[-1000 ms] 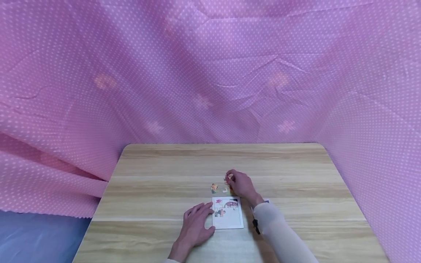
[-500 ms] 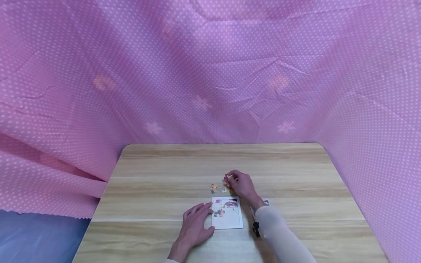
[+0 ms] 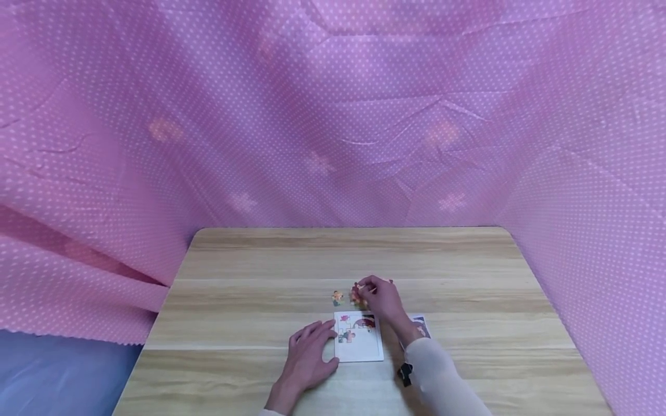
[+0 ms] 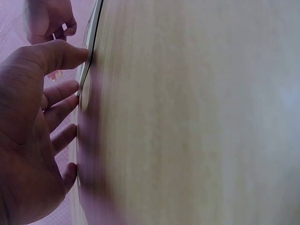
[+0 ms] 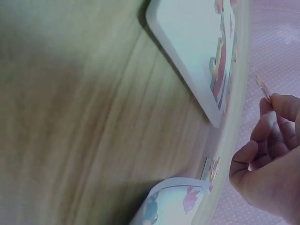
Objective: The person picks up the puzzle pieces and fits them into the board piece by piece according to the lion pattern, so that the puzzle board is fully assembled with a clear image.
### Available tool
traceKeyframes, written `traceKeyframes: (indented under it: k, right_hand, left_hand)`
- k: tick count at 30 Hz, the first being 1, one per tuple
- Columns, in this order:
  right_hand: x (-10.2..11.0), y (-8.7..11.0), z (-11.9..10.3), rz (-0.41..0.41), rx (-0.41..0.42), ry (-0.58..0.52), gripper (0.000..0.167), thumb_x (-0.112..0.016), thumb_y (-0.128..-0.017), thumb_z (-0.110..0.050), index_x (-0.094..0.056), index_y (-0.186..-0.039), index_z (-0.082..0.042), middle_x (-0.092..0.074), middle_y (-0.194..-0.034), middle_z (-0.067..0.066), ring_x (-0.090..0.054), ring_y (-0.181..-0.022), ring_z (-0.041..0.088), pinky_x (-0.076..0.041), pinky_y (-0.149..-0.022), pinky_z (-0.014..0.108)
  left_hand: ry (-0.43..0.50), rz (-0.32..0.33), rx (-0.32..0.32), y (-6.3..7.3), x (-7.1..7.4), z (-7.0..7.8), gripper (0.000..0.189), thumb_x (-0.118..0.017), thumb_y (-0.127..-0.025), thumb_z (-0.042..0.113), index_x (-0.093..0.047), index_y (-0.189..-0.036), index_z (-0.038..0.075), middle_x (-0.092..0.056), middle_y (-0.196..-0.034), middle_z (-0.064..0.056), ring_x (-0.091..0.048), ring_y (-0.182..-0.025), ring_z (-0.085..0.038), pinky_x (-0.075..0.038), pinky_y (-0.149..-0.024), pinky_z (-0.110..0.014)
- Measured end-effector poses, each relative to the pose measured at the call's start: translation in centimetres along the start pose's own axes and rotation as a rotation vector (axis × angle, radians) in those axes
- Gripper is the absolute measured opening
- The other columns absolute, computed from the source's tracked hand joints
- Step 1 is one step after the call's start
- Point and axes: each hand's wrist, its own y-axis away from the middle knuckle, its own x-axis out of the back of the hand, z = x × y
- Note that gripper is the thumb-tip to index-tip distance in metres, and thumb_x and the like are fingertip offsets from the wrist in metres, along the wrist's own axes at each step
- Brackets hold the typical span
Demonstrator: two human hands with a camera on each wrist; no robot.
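Note:
My right hand [image 3: 384, 299] pinches a jigsaw piece [image 5: 265, 88] between thumb and fingertip, seen almost edge-on in the right wrist view. Beneath and beside its fingertips lie reddish loose jigsaw pieces [image 3: 356, 293], partly covered. A white square puzzle board [image 3: 364, 350] lies flat just nearer to me, with several pieces set along its far and left parts. My left hand [image 3: 310, 353] rests at the board's left side, fingers spread. In the left wrist view its thumb touches the board's edge.
An orange and green loose piece [image 3: 337, 298] lies beyond the board. Another loose piece [image 3: 391, 281] shows behind my right hand. A picture card [image 3: 420, 325] is partly under my right wrist. Some small black thing [image 3: 404, 374] sits beside the sleeve. Pink dotted cloth [image 3: 333, 144] surrounds the wooden table [image 3: 250, 254].
My right hand has drawn slightly nearer to me and to the right. More of the picture card and a loose piece behind the hand now show. The left hand stays put.

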Motion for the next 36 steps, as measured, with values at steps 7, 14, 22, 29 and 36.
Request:
traceKeyframes:
  k: [7, 14, 22, 29, 36]
  right_hand:
    - [0.1, 1.4, -0.6, -0.008, -0.018, 0.008, 0.014, -0.066, -0.087, -0.017, -0.068, -0.101, -0.020, -0.066, -0.086, -0.001, -0.058, -0.074, 0.014, -0.050, -0.063, 0.028]
    - [0.1, 2.5, -0.6, -0.012, -0.009, 0.044, 0.013, -0.067, -0.085, -0.016, -0.068, -0.097, -0.021, -0.066, -0.083, -0.003, -0.058, -0.073, 0.013, -0.049, -0.064, 0.027]
    - [-0.1, 3.5, 0.1, -0.059, -0.037, 0.007, 0.014, -0.067, -0.085, -0.013, -0.067, -0.098, -0.018, -0.068, -0.084, 0.000, -0.062, -0.072, 0.016, -0.053, -0.058, 0.027]
    - [-0.2, 5.0, 0.4, -0.068, 0.005, 0.054, 0.013, -0.071, -0.081, -0.012, -0.069, -0.092, -0.020, -0.066, -0.078, -0.003, -0.058, -0.067, 0.011, -0.049, -0.055, 0.024]
    - [-0.4, 6.4, 0.8, -0.088, 0.061, 0.085, 0.012, -0.072, -0.081, -0.012, -0.070, -0.091, -0.018, -0.067, -0.076, -0.007, -0.057, -0.067, 0.007, -0.048, -0.056, 0.020]
  left_hand:
    - [0.002, 0.001, -0.002, 0.1, 0.1, -0.1, 0.048, -0.070, -0.075, 0.042, -0.062, -0.120, 0.028, -0.046, -0.149, 0.011, -0.040, -0.137, -0.022, -0.028, -0.107, -0.055]
    - [-0.011, -0.007, -0.004, 0.2, 0.2, -0.2, 0.049, -0.070, -0.076, 0.043, -0.061, -0.121, 0.028, -0.045, -0.150, 0.011, -0.040, -0.137, -0.021, -0.029, -0.107, -0.055]
    - [0.000, -0.015, -0.006, 0.4, 0.5, -0.2, 0.049, -0.070, -0.076, 0.042, -0.061, -0.121, 0.028, -0.045, -0.150, 0.011, -0.039, -0.138, -0.022, -0.028, -0.108, -0.055]
    - [0.008, -0.019, -0.001, 0.8, 0.5, -0.1, 0.047, -0.071, -0.076, 0.041, -0.062, -0.120, 0.027, -0.045, -0.149, 0.010, -0.039, -0.137, -0.022, -0.028, -0.107, -0.055]
    - [0.016, -0.012, -0.006, 1.3, 0.5, 0.2, 0.047, -0.070, -0.075, 0.040, -0.062, -0.120, 0.027, -0.046, -0.149, 0.010, -0.040, -0.137, -0.022, -0.028, -0.108, -0.056]
